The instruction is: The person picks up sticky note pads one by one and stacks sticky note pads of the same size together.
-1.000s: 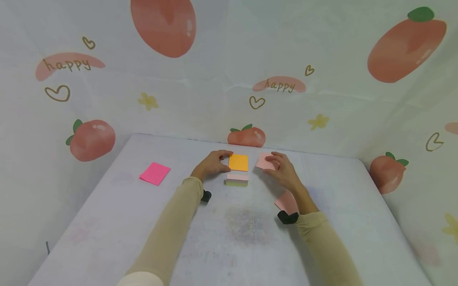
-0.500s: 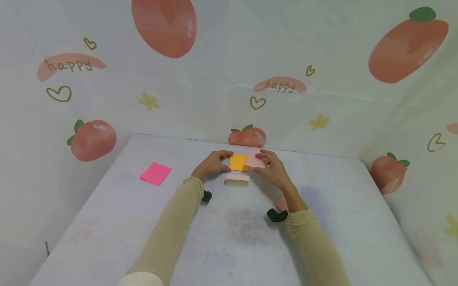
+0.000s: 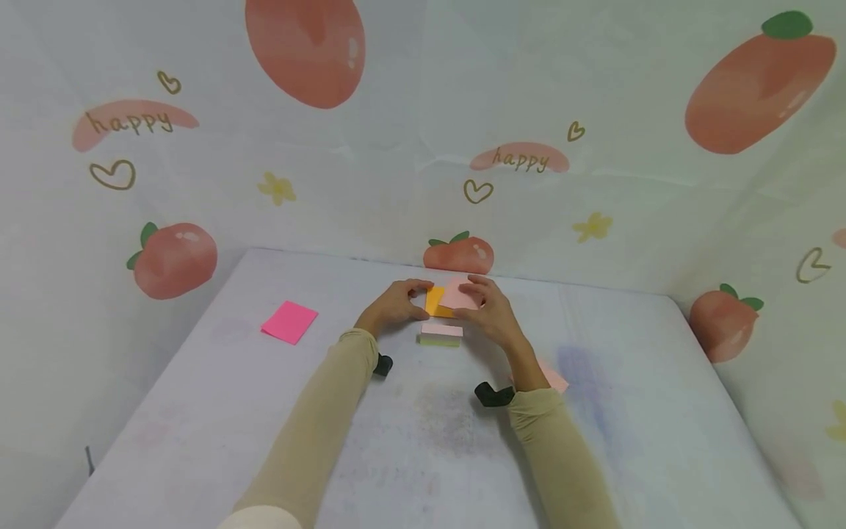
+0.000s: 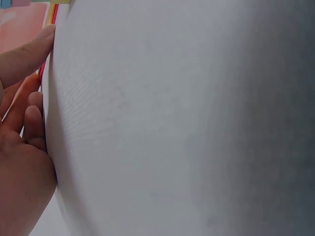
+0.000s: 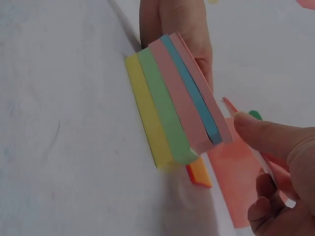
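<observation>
My left hand holds an orange sticky note pad by its left side, thumb and fingers at its near and far edges. A red layer shows under the orange in the right wrist view. Between thumb and fingers, my right hand pinches a pale pink sticky note pad, which overlaps the right part of the orange one in the head view. Just nearer stands a stack of sticky note pads. From the right wrist it shows yellow, green, pink and blue layers.
A hot pink sticky note pad lies on the left of the white table. Another pale pink sticky note lies on the right, partly hidden by my right wrist. A peach-printed cloth hangs behind the table.
My right hand has moved left with the pale pink pad, from beside the orange pad to overlapping it. My left hand stays at the orange pad.
</observation>
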Demonstrator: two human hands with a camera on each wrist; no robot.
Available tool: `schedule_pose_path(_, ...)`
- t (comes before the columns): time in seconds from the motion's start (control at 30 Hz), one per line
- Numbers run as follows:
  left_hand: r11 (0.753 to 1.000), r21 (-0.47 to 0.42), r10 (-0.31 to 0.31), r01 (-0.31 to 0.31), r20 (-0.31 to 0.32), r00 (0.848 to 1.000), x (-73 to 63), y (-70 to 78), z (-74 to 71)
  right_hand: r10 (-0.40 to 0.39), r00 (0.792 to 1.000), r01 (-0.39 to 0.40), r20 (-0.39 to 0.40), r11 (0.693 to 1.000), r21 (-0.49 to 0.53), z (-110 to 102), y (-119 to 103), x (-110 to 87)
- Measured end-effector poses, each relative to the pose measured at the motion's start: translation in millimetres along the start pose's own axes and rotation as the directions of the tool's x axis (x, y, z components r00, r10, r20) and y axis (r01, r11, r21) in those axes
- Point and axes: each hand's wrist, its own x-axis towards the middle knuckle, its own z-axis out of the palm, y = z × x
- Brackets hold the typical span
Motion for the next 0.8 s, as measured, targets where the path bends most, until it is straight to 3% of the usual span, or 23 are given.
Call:
schedule_pose_path(0.3,0.999,-0.006,0.050,-0.050,-0.005,0.999,0.2,-1.2,0.2,-0.036,0.999,0.036,0.008,0.999,0.008,7,-7,1.5)
schedule_pose_path(0.6,1.000,0.004,-0.002,0.002,-0.001,1.000,0.2,-2.5,-4.8,-0.042,0.999,0.043,0.017,0.999,-0.014,7,-6,4.2)
schedule_pose_path(0.8,0.995,-0.094,0.006,-0.011,-0.057,0.998,-0.9,0.1,-11.5,-0.045,0.999,0.046,0.022,0.998,-0.030,4,-7,4.2)
